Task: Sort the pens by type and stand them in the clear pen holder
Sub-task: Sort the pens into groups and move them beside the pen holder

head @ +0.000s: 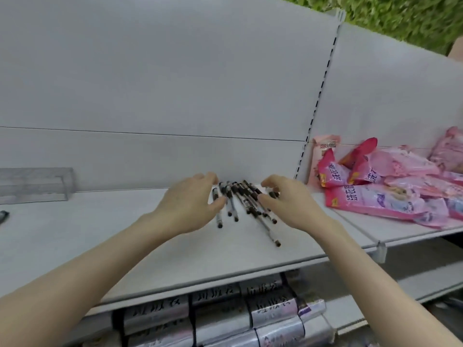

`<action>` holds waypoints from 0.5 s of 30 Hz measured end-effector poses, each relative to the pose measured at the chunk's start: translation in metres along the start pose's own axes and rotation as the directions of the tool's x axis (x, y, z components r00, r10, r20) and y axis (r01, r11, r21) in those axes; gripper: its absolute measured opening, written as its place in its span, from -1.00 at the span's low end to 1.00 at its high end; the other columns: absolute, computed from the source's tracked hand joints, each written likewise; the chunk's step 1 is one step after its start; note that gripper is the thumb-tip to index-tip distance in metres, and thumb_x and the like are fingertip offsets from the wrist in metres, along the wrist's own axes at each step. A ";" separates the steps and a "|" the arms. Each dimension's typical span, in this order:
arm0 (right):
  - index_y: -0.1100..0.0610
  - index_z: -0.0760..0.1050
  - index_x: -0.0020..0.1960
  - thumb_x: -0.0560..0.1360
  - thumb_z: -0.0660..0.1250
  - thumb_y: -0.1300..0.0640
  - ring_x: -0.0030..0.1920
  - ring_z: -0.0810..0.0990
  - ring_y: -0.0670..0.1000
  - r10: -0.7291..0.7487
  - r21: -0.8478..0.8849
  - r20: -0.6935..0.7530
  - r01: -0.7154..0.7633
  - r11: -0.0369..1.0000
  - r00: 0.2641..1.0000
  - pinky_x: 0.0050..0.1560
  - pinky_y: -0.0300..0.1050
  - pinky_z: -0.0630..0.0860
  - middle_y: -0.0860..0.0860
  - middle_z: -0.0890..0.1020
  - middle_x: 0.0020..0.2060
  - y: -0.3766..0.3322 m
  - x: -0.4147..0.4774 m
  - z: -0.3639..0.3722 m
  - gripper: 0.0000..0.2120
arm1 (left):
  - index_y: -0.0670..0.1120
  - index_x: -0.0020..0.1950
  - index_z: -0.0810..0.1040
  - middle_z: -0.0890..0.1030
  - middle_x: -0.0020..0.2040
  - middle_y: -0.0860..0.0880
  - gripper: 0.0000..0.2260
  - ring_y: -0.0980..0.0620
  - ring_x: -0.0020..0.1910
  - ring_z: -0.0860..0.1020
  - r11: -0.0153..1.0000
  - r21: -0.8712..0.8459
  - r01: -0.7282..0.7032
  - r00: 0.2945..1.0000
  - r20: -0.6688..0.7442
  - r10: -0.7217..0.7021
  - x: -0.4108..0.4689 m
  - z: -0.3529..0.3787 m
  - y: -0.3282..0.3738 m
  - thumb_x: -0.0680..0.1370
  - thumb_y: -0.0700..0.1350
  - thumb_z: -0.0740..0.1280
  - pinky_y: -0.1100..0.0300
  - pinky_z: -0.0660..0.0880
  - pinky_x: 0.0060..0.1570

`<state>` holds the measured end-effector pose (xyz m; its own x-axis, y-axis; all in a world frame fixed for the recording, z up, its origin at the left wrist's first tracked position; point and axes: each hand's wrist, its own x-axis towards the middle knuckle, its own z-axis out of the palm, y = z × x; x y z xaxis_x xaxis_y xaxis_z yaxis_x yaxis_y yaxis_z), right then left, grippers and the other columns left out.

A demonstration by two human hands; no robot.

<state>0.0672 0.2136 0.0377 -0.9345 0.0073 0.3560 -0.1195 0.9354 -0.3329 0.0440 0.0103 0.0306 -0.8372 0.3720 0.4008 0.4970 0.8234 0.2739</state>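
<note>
A loose heap of several pens (244, 202), white barrels with dark caps and grips, lies on the grey shelf (100, 236) near its back wall. My left hand (190, 204) lies on the heap's left side, its curled fingers and thumb touching the outer pens. On the right side my right hand (285, 204) does the same with its fingertips on the pens. Neither hand has lifted a pen. The clear pen holder (35, 185) stands at the far left against the back wall, and it looks empty.
A dark object (3, 216) lies at the shelf's left edge. Pink packets (380, 186) are piled on the adjoining shelf to the right, past a slotted upright (318, 96). Wrapped packs (225, 319) fill the shelf below.
</note>
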 end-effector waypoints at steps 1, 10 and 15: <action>0.09 0.44 0.28 0.54 0.26 0.03 0.20 0.50 0.07 0.011 -0.013 0.025 -0.010 1.000 1.000 0.08 -0.11 0.39 0.06 0.54 0.24 0.010 0.008 0.002 -0.66 | -0.05 0.33 0.34 0.48 0.23 -0.04 -0.61 -0.05 0.20 0.46 1.000 -0.002 0.025 0.999 0.030 -0.025 0.010 0.009 0.002 0.58 0.12 0.18 0.08 0.40 0.14; 0.15 0.34 0.32 0.50 0.29 -0.14 0.18 0.42 0.15 0.079 -0.021 0.168 -0.077 0.997 0.983 0.02 -0.07 0.34 0.15 0.47 0.20 0.075 0.071 0.016 -0.48 | -0.07 0.36 0.24 0.44 0.28 -0.11 -0.42 -0.10 0.23 0.43 0.964 -0.012 0.267 0.942 0.212 -0.259 0.067 0.060 0.015 0.51 0.30 0.16 0.10 0.38 0.09; 0.21 0.30 0.34 0.51 0.30 -0.14 0.05 0.47 0.08 -0.015 0.088 0.285 -0.011 0.996 0.958 -0.01 -0.09 0.40 0.13 0.51 0.17 0.086 0.088 0.025 -0.44 | -0.12 0.32 0.25 0.44 0.26 -0.15 -0.37 -0.10 0.25 0.39 0.917 -0.069 0.394 0.908 0.181 -0.377 0.074 0.079 0.031 0.47 0.31 0.23 0.14 0.34 0.01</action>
<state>-0.0333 0.2862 0.0181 -0.9894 -0.1075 0.0973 -0.1383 0.9006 -0.4121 -0.0204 0.0974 -0.0007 -0.9891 0.1056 0.1025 0.1417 0.8715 0.4696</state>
